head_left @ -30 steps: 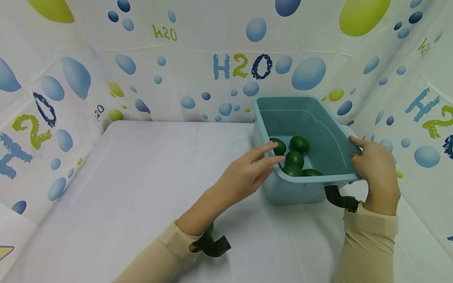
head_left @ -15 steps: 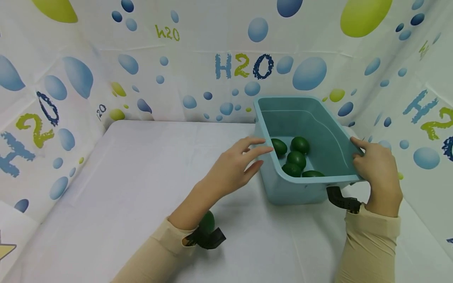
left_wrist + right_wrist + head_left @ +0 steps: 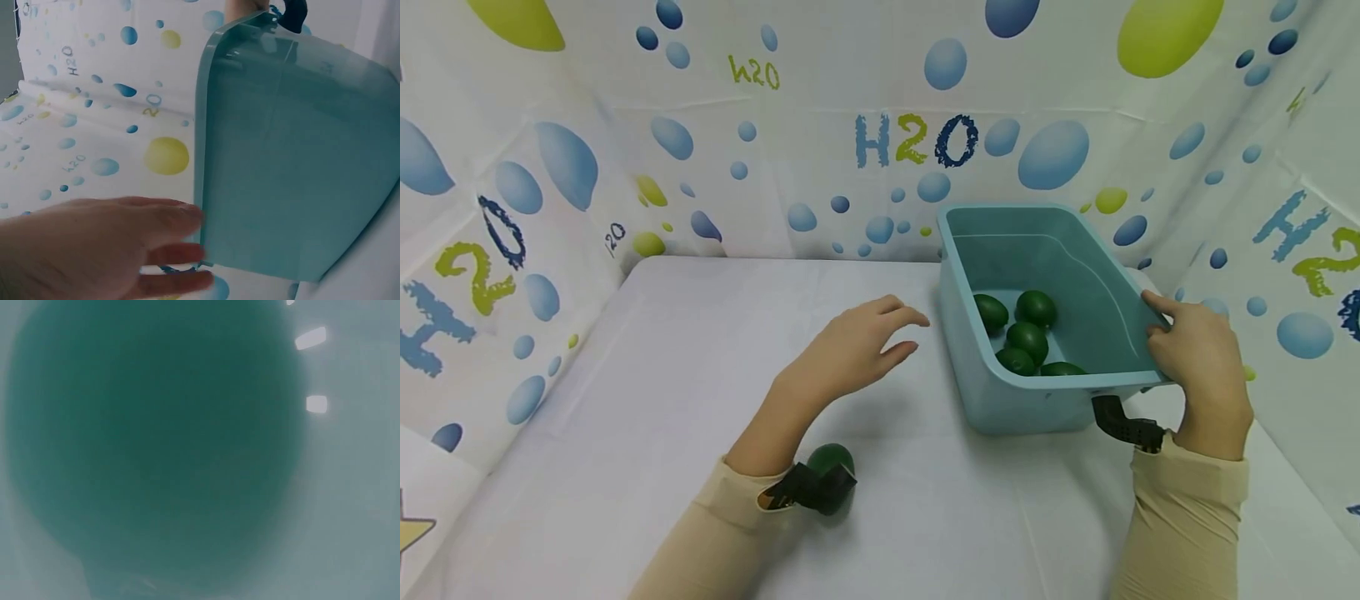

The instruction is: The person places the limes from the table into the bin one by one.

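A light teal plastic bin [image 3: 1022, 407] stands at the right of the white table. Several glossy dark green fruits, like avocados [image 3: 1036, 308], lie on its floor, mostly toward the left and front. My right hand [image 3: 1201, 358] grips the rim at the bin's front right corner. To the left of the bin, my left hand [image 3: 846, 346] hovers with relaxed fingers and nothing in it. Another green fruit [image 3: 832, 458] lies on the table, partly hidden behind the left wrist's black camera mount. In the left wrist view the hand's fingertips overlap the bin's edge; bin wall fills the right wrist view.
White cloth with blue and green spots and H2O lettering [image 3: 917, 140] hangs behind the table and along both sides. The white tabletop [image 3: 670, 367] stretches left of the bin. The bin's back reaches close to the rear cloth.
My left hand has drawn back from over the bin's left rim, moving left and toward me. More of the loose green fruit shows beside its wrist. My right hand keeps its grip on the bin.
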Demonstrator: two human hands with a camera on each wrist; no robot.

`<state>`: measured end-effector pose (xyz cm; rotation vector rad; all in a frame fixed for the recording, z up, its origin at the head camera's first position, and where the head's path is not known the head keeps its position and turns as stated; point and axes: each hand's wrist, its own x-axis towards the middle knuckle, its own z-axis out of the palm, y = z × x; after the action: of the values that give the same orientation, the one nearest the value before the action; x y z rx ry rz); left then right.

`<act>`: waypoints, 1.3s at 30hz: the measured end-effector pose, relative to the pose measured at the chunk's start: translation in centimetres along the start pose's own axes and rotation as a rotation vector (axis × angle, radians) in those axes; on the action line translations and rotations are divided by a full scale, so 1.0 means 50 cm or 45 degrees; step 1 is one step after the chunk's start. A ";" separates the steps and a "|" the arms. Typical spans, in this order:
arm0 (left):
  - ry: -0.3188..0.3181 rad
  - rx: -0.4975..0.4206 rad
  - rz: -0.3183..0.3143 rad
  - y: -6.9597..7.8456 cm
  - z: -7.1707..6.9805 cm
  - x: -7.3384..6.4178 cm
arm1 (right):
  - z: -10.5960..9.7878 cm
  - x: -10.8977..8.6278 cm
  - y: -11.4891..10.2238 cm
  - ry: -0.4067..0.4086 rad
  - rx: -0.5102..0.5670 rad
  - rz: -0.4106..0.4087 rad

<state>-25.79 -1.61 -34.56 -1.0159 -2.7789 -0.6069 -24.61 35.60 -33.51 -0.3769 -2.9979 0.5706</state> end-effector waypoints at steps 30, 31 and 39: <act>-0.960 0.068 -0.610 -0.029 0.033 -0.036 | 0.000 -0.001 0.009 0.014 0.039 -0.042; -0.977 0.073 -0.632 -0.029 0.034 -0.037 | 0.001 -0.001 0.009 0.019 0.032 -0.047; -1.047 0.007 -0.726 -0.037 0.038 -0.042 | 0.001 0.000 0.010 0.015 0.015 -0.032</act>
<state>-25.30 -3.37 -37.42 -0.5105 -3.8430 -0.2415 -24.53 36.01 -33.74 -0.3403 -2.9822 0.5812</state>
